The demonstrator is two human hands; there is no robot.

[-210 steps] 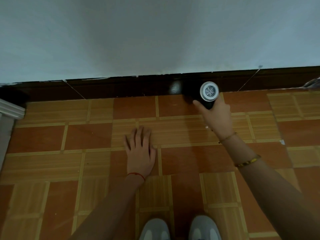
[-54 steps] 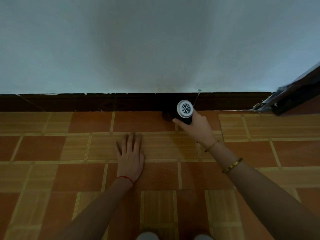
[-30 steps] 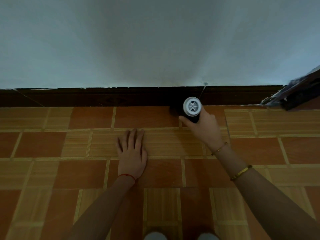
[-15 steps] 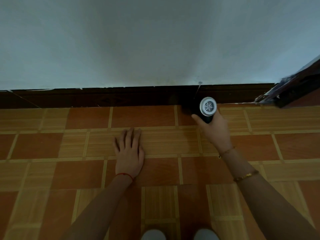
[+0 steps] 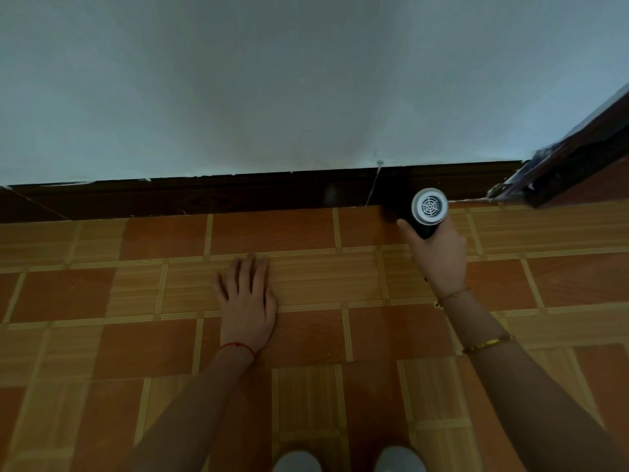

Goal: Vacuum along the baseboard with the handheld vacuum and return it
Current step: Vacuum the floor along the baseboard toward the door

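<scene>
by the baseboard [image 5: 238, 199], door frame [image 5: 575, 165] beside vacuum [image 5: 425, 212]

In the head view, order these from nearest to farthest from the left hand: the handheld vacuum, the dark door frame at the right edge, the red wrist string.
1. Red wrist string: on the wrist of the left hand itself.
2. Handheld vacuum: to the right, held by the right hand against the baseboard.
3. Door frame: far right, beyond the vacuum.

handheld vacuum [image 5: 423, 212] nozzle: hidden in dark | shoes [image 5: 297, 462]: cut off
</scene>
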